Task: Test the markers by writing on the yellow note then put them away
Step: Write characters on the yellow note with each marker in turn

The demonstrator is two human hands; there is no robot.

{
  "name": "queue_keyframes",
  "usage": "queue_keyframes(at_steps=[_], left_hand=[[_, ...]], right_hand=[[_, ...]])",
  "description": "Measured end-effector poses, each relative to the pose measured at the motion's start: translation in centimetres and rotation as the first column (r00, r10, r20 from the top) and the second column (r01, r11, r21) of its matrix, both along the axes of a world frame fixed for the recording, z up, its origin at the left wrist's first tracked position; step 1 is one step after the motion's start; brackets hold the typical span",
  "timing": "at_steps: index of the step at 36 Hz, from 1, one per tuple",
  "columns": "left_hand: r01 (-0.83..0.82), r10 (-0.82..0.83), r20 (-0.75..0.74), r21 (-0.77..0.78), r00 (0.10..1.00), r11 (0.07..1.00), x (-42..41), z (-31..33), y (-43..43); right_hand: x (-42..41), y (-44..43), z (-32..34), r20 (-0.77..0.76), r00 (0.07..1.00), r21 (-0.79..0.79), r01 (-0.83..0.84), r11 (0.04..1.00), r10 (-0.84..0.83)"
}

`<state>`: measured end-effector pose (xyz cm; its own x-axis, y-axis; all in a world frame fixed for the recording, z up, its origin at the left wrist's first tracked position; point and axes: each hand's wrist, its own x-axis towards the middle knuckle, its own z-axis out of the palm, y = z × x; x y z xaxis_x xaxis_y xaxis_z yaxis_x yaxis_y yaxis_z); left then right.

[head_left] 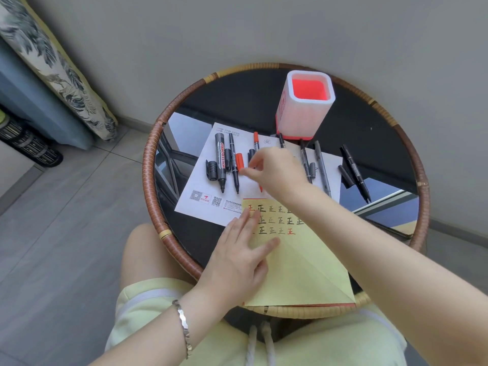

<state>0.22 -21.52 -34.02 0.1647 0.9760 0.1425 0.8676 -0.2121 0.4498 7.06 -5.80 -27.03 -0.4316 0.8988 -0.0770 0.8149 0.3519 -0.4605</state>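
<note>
While the left hand (237, 257) lay flat and open on the yellow note (295, 265), its fingers spread over the sheet's left edge, the right hand (274, 170) reached across the round glass-topped table (383, 133) toward the row of markers. Seen from the head camera, the right hand's fingertips (247, 173) were drawn together at the lower end of a loose red cap (239, 161); whether they had actually closed on the cap could not be told. Just beneath that hand lay the red marker (256, 142), uncapped, its barrel passing under the palm and its tip showing below the hand, just above the note's top edge.

To the left of the red cap, a slim black pen (234, 165) and a thick black whiteboard marker (219, 162) lay uncapped on a white printed sheet (195, 186), with a black cap (211, 170) beside them. To the right of the wrist, a grey pen (322, 167) and another black pen (305, 159) rested on the same sheet, and a black marker (355, 171) lay apart on the bare glass.

The note carried three rows of the same written character, mostly black, with red ones at the upper left and in the bottom row. A red-and-white square holder (303, 109) stood upright beyond the markers, at the far edge of the white sheet. A silver bracelet (183, 326) circled the left wrist.
</note>
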Motion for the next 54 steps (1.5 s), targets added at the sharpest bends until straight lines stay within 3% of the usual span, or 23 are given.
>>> queue_keyframes(at_steps=[8, 15, 21, 25, 35, 40, 43, 49, 54], left_hand=[[0.003, -0.005, 0.047, 0.05, 0.999, 0.999, 0.0, -0.3, 0.0], [0.004, -0.005, 0.047, 0.03, 0.999, 1.0, 0.0, -0.2, -0.1], [-0.004, 0.004, 0.017, 0.004, 1.0, 1.0, 0.0, 0.3, -0.2], [-0.003, 0.002, -0.033, -0.022, 0.999, 1.0, 0.0, 0.6, -0.2], [0.007, -0.008, -0.045, -0.028, 0.999, 1.0, -0.1, 0.4, -0.2], [0.004, -0.005, -0.057, -0.029, 0.998, 1.0, -0.1, 0.6, -0.2], [0.004, -0.006, -0.05, -0.037, 0.999, 0.999, -0.1, 0.7, -0.2], [0.004, -0.007, -0.059, -0.055, 0.998, 0.998, -0.1, 0.8, -0.2], [0.003, -0.006, -0.06, -0.055, 0.998, 0.998, -0.1, 0.8, -0.2]], right_hand=[[-2.6, -0.2, -1.1, 0.109, 0.992, -0.131, 0.076, 0.988, -0.061], [-2.7, -0.3, -0.1, 0.118, 0.985, -0.223, 0.151, 0.963, -0.127], [0.7, -0.6, 2.1, -0.087, 0.955, -0.52, 0.199, 0.831, -0.284], [5.1, -1.9, 3.3, -0.299, 0.855, -0.651, 0.142, 0.746, -0.423], [11.9, -7.4, 1.0, -0.546, 0.685, -0.427, 0.267, 0.864, -0.482], [11.3, -8.8, -1.1, -0.608, 0.594, -0.454, 0.283, 0.845, -0.526], [10.7, -9.2, -2.2, -0.617, 0.567, -0.401, 0.371, 0.837, -0.547], [9.3, -9.4, -3.6, -0.664, 0.422, -0.356, 0.548, 0.757, -0.617], [9.1, -9.5, -5.0, -0.691, 0.453, -0.22, 0.61, 0.761, -0.563]])
